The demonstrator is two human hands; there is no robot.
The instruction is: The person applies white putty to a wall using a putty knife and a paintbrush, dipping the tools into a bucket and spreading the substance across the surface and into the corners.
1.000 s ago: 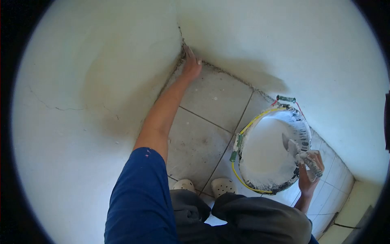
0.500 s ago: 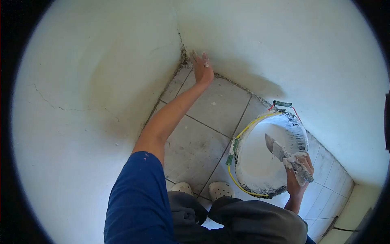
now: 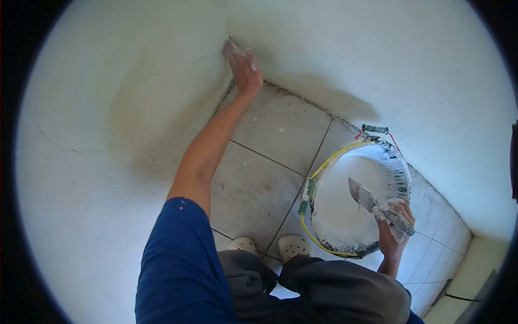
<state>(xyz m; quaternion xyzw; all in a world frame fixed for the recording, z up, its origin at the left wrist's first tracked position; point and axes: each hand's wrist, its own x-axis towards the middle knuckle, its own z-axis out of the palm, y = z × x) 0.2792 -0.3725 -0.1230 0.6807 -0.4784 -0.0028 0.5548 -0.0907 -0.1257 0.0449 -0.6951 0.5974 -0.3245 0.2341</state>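
Head view: left hand at low wall corner, fingers extended, loosely together, no tool visible in it; firm wall contact hard to tell. Right hand wrapped around handle of white-smeared putty knife, blade over tub, angled up-left above white paste. Tub on floor tiles, near right wall; yellow cord with green grip along its left side. Cream clogs below, left of tub.

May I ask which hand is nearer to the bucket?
Right: the right hand is by the bucket; the left hand is away from it, at the wall corner.
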